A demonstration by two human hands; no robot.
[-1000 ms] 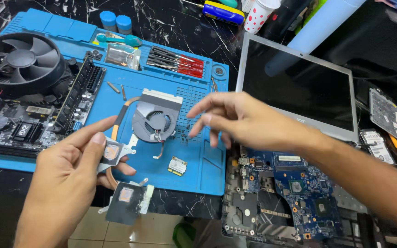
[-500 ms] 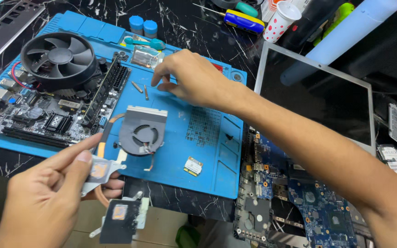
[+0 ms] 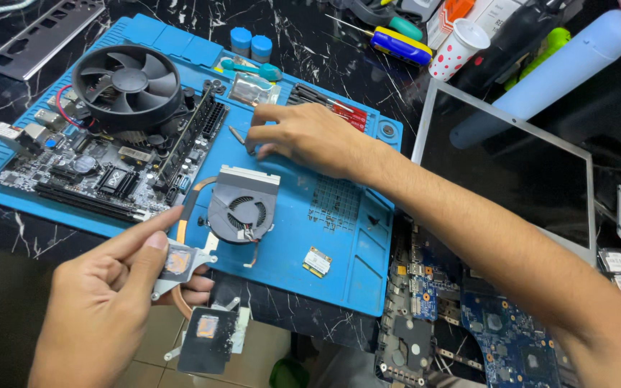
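Surface: black marble-patterned table [image 3: 303, 50] — white veins.
Centre-left: blue repair mat [image 3: 339, 266].
Far edge: screwdrivers [image 3: 389, 39], spotted paper cup [image 3: 458, 49].
Right edge: laptop screen panel [image 3: 512, 172] — dark.

Motherboard [image 3: 102, 165] on mat [image 3: 339, 259] left of laptop fan [image 3: 242, 208]; wifi card [image 3: 318, 261] right; screen [image 3: 512, 165] beyond.

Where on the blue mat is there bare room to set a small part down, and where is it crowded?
Bare blue mat lies between the laptop fan, the small card and the mat's near edge. Its left half is crowded by the motherboard with the round cooler; the right hand covers the top middle.
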